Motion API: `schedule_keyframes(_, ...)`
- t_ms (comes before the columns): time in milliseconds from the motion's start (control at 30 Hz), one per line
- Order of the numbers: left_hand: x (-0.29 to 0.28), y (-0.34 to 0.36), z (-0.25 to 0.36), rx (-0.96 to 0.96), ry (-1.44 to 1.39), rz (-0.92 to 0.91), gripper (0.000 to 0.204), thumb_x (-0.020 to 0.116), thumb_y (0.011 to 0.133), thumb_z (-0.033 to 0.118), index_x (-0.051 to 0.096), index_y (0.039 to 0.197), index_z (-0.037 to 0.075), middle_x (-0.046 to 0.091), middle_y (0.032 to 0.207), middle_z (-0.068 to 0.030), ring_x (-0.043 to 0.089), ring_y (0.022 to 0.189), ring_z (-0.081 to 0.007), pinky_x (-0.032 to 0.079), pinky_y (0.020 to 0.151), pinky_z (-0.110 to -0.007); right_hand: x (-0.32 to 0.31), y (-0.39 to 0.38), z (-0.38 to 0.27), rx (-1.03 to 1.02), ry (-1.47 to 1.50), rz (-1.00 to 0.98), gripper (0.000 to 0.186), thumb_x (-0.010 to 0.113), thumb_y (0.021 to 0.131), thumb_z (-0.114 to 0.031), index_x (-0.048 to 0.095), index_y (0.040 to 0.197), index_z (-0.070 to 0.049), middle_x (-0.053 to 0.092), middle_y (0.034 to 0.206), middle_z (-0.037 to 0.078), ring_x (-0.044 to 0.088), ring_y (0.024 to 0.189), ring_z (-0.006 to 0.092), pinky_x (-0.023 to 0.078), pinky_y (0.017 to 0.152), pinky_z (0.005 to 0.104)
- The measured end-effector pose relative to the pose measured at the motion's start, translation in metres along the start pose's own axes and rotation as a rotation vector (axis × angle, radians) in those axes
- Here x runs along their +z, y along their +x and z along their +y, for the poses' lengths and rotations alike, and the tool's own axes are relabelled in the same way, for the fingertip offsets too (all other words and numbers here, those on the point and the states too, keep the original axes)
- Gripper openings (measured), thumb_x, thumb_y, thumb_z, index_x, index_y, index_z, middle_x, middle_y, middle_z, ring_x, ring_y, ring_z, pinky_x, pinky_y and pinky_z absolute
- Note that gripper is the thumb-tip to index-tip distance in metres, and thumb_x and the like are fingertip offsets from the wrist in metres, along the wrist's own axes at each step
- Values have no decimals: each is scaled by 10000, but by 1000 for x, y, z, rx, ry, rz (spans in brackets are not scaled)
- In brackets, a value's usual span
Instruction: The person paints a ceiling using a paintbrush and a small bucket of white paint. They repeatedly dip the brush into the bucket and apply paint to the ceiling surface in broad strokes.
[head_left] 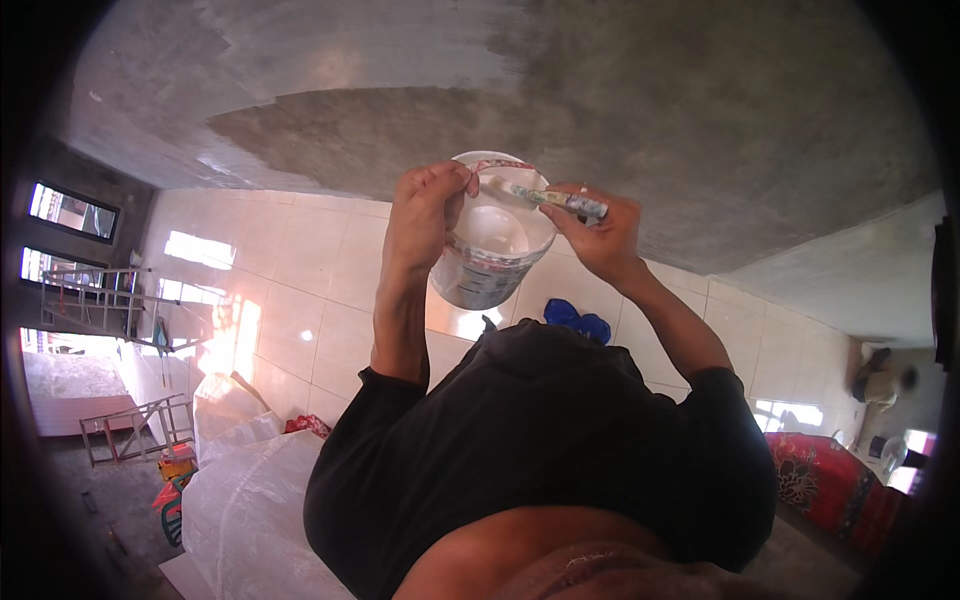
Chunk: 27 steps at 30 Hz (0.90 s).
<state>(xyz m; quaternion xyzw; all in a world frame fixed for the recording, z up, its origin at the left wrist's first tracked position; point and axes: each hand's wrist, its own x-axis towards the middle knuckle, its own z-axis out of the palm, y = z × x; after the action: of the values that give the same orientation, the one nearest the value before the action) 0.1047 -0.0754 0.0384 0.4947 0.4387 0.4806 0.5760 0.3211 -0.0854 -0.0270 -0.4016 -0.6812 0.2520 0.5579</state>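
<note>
A white bucket (478, 281) with pale liquid paint (494, 229) in it hangs before me, close to the wall. My left hand (428, 208) is closed at the bucket's left rim, fingers pinched near a reddish strip that looks like its handle. In my right hand (606, 236) is a paint-smeared paintbrush (560, 199), held by its handle over the right rim. Its head points left into the bucket's mouth. The bristles are hard to make out.
Ahead rises a grey wall (680, 130), with a lighter coated area (380, 50) at upper left. Tiled floor (330, 240) lies below. Plastic sheeting (265, 500) and a metal ladder (100, 300) are at left. A red patterned cloth (820, 485) and another person (882, 382) are at right.
</note>
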Motion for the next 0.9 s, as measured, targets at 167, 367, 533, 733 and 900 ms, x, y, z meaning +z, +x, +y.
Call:
schedule_keyframes(167,-3,1,-2,10,11,3,245,530,879,188,565,682,48,339,502,98,238,428,-3,147,406,-212,-7,11,-11,453,405,-149,180,723,795,-116,682,871,42,691,736,68,592,606,95,469,562,253)
schedule_keyframes(367,-3,-1,-5,23,52,24,237,526,871,190,575,678,62,349,497,90,275,428,-14,175,402,-219,12,1,14,275,116,9,151,727,786,-54,690,900,37,682,727,64,618,640,110,501,592,270)
schedule_keyframes(533,-16,6,-15,0,18,31,242,513,877,187,563,672,69,347,484,91,256,402,-15,168,380,-218,15,0,24,-216,-244,61,212,774,720,-139,712,888,-26,666,735,147,634,552,229,499,518,305)
schedule_keyframes(733,-27,16,-11,26,-46,42,230,504,877,169,550,680,58,332,491,92,234,404,-16,153,383,-217,-30,13,-12,217,273,40,162,731,800,-113,691,886,18,690,740,66,609,617,99,474,573,235)
schedule_keyframes(900,-38,7,-9,62,-43,123,220,503,873,166,538,683,59,323,494,95,234,411,-12,151,382,-218,-104,75,-35,63,360,314,104,673,816,-49,675,892,24,686,772,77,640,654,134,477,541,242)
